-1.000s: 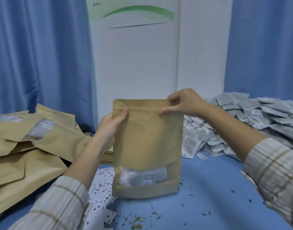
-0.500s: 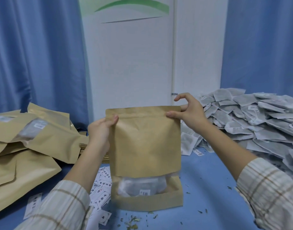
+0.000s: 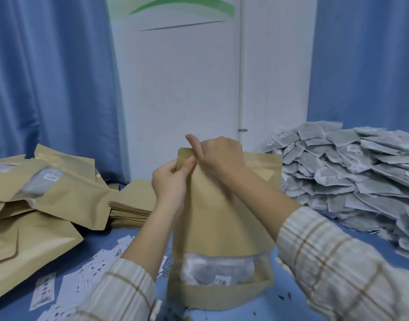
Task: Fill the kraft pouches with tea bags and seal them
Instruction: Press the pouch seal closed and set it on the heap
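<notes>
Upright kraft pouch standing on its gusseted base at the near middle of the blue desk, its clear lower window showing tea bags inside; its top left corner is pinched between the left hand and right hand. Filled kraft pouches lie flat and overlapping along the left edge of the desk, with a stack of flat empty pouches just beside them toward the far middle. Loose grey tea bags are heaped at the far right.
</notes>
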